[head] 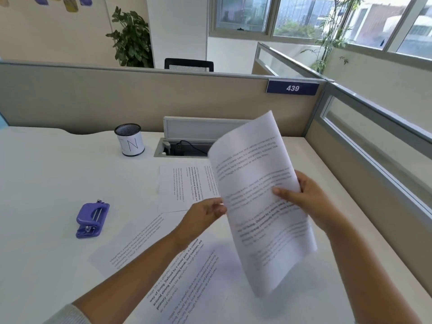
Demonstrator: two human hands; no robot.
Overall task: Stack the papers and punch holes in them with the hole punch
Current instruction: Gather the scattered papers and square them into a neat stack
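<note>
A printed sheet of paper (254,174) is held up above the white desk, curved and blurred. My right hand (304,202) grips its right edge with the thumb on the front. My left hand (205,212) pinches its left edge. Three more printed sheets lie flat on the desk: one (182,185) behind my left hand, one (131,242) under my left forearm, one (191,284) near the front edge. A purple hole punch (93,220) sits on the desk to the left, apart from all the papers.
A mesh pen cup (129,140) with a white label stands at the back left. An open cable hatch (184,148) with a black cord lies behind the papers. Beige partitions (140,99) wall the desk at the back and right.
</note>
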